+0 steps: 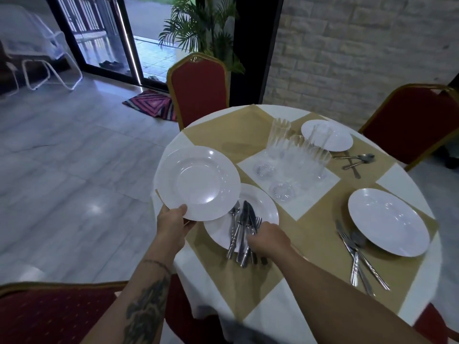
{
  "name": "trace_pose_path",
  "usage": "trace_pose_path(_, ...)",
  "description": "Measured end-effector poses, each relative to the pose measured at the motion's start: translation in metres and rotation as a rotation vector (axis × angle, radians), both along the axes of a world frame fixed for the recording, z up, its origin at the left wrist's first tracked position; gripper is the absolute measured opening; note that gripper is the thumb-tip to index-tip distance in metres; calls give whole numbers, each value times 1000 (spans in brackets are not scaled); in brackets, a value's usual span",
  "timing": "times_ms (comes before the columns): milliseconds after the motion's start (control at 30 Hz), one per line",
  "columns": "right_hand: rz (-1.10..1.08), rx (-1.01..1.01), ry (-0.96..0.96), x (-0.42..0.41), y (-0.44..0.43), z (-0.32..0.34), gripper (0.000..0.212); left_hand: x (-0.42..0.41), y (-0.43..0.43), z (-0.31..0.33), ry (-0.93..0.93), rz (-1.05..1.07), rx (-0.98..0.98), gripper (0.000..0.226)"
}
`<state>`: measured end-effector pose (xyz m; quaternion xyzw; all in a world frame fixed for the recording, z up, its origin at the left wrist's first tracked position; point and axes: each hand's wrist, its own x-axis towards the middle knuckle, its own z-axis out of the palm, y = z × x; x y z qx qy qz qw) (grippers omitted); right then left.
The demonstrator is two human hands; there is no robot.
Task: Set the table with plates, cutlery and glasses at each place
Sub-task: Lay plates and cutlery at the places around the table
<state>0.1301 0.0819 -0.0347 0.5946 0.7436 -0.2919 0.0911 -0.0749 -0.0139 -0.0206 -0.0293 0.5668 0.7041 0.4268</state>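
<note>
My left hand grips the near rim of a white plate, held above the table's left edge. Under it a second white plate lies on the round table and carries a bundle of cutlery. My right hand is closed around the handles of that cutlery. Two more white plates are set out, one at the right with cutlery beside it, one at the far side with cutlery next to it. Several clear glasses stand in the table's middle.
Red chairs with gold frames stand at the far side, at the right and close to me at bottom left. Tan cloth squares cover the white tablecloth. A stone wall rises behind the table, a tiled floor lies to the left.
</note>
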Motion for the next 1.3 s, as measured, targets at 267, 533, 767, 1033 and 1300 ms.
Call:
trace_pose_path(267,-44,27,-2,-14,1,-10,30,6,-2,4,-72,24,42,48)
trace_pose_path(533,-124,-46,67,-2,15,-3,15,9,-4,-3,-72,30,16,52)
trace_pose_path(767,-370,-266,294,14,36,6,20,15,-3,-13,-96,41,-8,51)
trace_pose_path(1033,-354,-81,500,14,53,38,17,27,7,-8,-108,30,21,46)
trace_pose_path(1300,-233,-93,635,-5,52,70,16,36,9,-10,-56,-10,-58,41)
